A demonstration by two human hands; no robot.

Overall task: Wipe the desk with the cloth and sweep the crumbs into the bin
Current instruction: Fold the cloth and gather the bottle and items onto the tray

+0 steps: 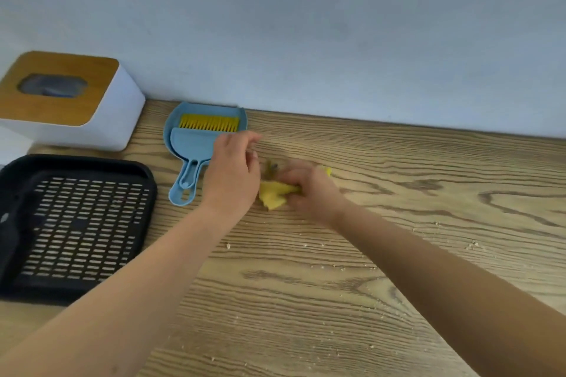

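Desk (pixel 352 300) | 1 cloth (pixel 275 194), right hand (pixel 309 190) grips | 1 dustpan (pixel 196 144)

I am finding nothing readable here: no word, brand, number or sign is showing on anything in front of me. The white box with the wooden lid (pixel 58 92), the blue plastic dustpan with its yellow-bristled brush (pixel 202 138) and the black slotted plastic tray (pixel 76 223) are all showing plain, unmarked surfaces. The wood-grain desk (pixel 398 254) and the pale blue wall (pixel 306 24) behind it are bearing no lettering either.
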